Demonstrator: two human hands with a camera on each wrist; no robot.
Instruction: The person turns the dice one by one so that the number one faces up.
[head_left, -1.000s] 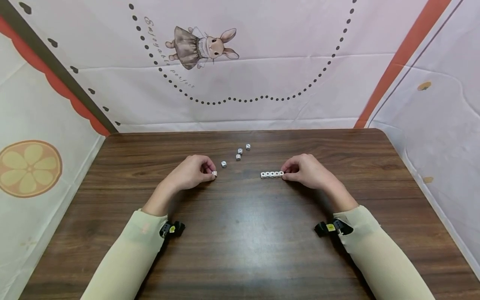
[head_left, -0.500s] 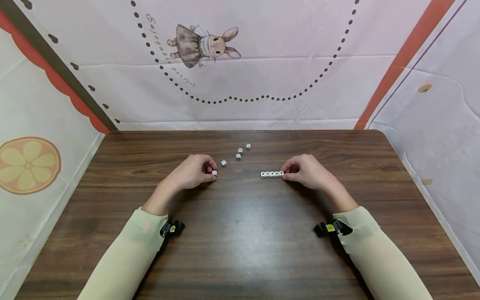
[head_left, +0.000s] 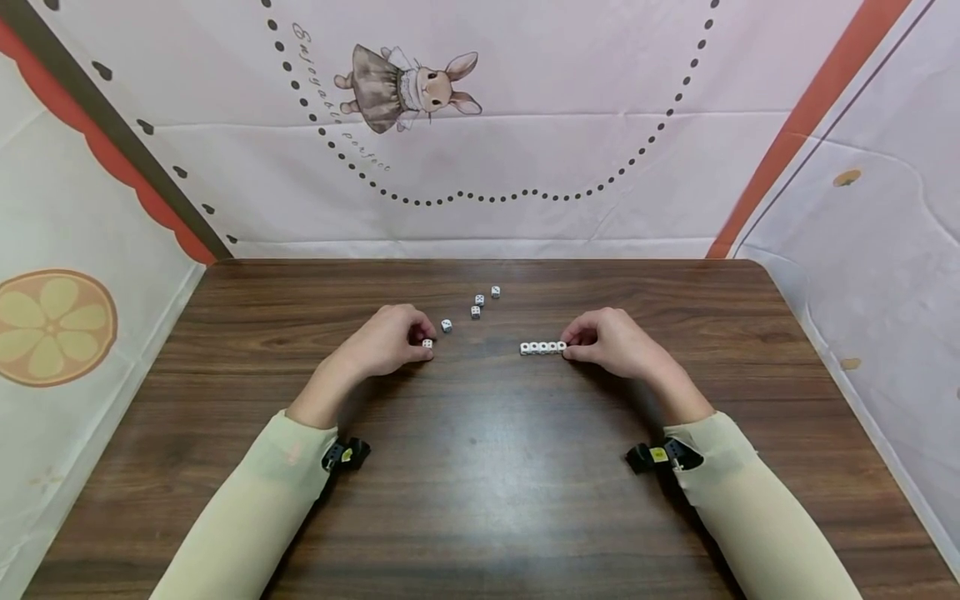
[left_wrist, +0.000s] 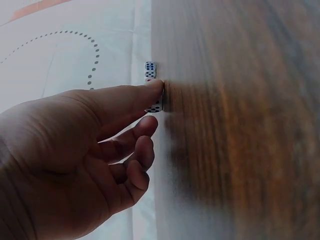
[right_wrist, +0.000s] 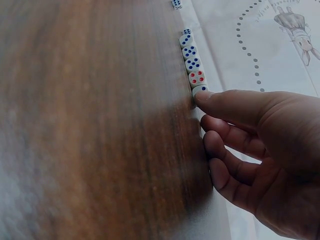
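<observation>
On the left side of the table, my left hand pinches a white die between thumb and fingers. In the left wrist view the thumb covers part of that die. A straight row of several white dice lies right of the middle, side by side with large single pips facing up. The thumb and fingers of my right hand pinch the die at the row's right end. The right wrist view shows blue and red pips along the row's side, with the thumb partly over the end die.
Loose dice lie between and beyond the hands: one near the left fingertips, a close pair farther back, and another toward the far edge. The brown wooden table meets a printed cloth wall behind.
</observation>
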